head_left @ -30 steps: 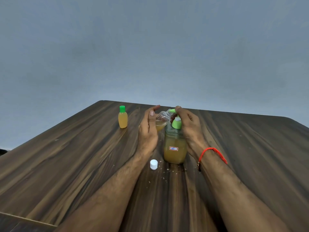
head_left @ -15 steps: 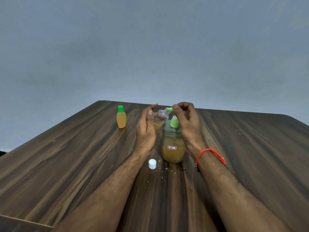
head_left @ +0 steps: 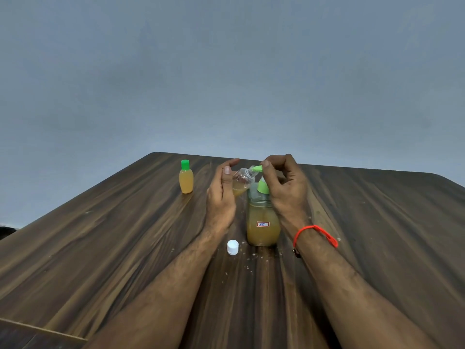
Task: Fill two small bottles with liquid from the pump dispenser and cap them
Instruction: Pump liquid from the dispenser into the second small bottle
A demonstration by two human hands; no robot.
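Observation:
A pump dispenser with amber liquid and a green pump head stands mid-table. My right hand sits on top of the pump, fingers curled over the green nozzle. My left hand holds a small clear bottle tilted with its mouth at the nozzle; it has a little amber liquid in the bottom. A white cap lies on the table in front of the dispenser. A second small bottle, full and closed with a green cap, stands upright at the far left.
The dark wooden table stretches wide on both sides, its far edge just behind the hands. Small pale crumbs are scattered around the dispenser's base. A red thread band circles my right wrist. A plain grey wall fills the background.
The pump head has risen from its pressed-down position, and my right hand rose with it, fingers curling more. The left hand keeps the small bottle at the nozzle.

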